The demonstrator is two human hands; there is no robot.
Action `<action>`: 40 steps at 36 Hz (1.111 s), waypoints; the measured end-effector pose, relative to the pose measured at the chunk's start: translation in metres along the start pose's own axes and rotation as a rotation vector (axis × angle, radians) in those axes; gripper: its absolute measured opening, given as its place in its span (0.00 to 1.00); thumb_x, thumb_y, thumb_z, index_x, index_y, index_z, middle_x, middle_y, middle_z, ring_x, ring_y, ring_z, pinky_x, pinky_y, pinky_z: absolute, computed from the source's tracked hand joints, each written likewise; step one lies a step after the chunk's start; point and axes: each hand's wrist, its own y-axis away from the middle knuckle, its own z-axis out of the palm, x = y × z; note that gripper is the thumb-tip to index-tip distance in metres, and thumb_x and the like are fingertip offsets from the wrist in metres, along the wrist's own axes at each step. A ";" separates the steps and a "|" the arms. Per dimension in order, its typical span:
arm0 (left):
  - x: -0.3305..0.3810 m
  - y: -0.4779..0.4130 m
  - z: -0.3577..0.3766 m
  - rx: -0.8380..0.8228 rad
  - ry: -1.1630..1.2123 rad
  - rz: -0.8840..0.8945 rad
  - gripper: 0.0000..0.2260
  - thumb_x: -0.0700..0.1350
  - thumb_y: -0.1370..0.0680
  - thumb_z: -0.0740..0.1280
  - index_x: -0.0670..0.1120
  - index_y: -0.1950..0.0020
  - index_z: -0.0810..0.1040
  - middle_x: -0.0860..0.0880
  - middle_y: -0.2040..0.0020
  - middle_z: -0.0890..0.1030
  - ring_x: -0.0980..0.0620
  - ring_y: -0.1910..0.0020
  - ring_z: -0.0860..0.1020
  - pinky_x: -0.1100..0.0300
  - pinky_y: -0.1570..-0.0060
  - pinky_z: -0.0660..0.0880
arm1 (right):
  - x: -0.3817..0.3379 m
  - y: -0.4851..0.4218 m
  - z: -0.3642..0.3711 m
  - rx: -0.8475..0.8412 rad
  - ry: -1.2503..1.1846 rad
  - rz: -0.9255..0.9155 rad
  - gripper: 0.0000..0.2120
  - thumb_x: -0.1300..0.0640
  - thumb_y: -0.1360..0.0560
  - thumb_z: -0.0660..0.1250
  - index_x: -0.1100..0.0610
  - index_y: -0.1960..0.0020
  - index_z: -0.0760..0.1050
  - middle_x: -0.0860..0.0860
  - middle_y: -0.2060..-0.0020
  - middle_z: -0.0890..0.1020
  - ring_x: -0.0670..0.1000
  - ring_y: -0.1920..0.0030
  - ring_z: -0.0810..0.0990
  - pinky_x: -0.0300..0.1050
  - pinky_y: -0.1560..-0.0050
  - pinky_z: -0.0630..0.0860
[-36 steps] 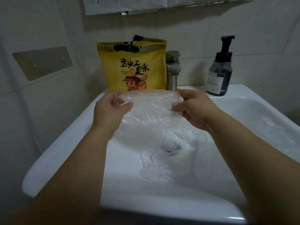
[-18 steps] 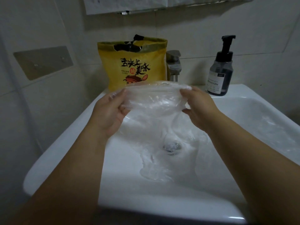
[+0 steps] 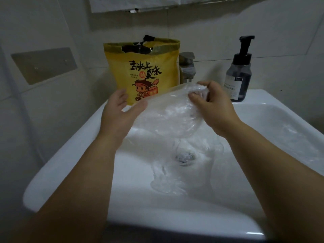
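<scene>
- Clear plastic film (image 3: pixel 168 116) is held up over the sink (image 3: pixel 70 163), above the drain (image 3: pixel 184 157), mostly spread out
- Your right hand (image 3: pixel 215 106) has its fingers curled tight on the film's far end, which is bunched into a wad
- Your left hand (image 3: pixel 119 113) is slack, fingers spread, thumb just touching the near edge, no grip
- Looks like bunching has only started: one end gathered, the rest left
- More crumpled plastic (image 3: pixel 166 179) lies in the basin, likely left to collect
- Yellow bag (image 3: pixel 143 71), tap (image 3: pixel 187 67) and pump bottle (image 3: pixel 239 72) stand behind, untouched
</scene>
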 end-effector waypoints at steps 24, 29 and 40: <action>0.004 0.020 0.021 -0.393 0.040 -0.198 0.06 0.43 0.24 0.71 0.47 0.48 0.81 0.50 0.59 0.84 0.54 0.61 0.82 0.60 0.61 0.78 | -0.002 0.010 0.022 -0.153 -0.413 0.501 0.28 0.55 0.28 0.73 0.62 0.32 0.67 0.58 0.42 0.77 0.57 0.47 0.80 0.43 0.61 0.80; 0.007 0.019 0.019 -0.428 0.154 -0.258 0.05 0.41 0.23 0.69 0.44 0.49 0.80 0.47 0.62 0.84 0.54 0.64 0.82 0.60 0.63 0.78 | -0.004 0.005 0.015 -0.086 -0.556 0.437 0.03 0.64 0.22 0.64 0.60 0.55 0.75 0.54 0.63 0.78 0.50 0.66 0.76 0.39 0.66 0.76; 0.010 0.021 0.021 -0.444 0.214 -0.270 0.04 0.38 0.25 0.71 0.41 0.51 0.80 0.50 0.67 0.81 0.58 0.71 0.77 0.66 0.70 0.74 | -0.010 0.007 0.012 -0.140 -0.797 0.397 0.28 0.45 0.32 0.71 0.58 0.36 0.73 0.55 0.49 0.81 0.51 0.55 0.82 0.42 0.55 0.78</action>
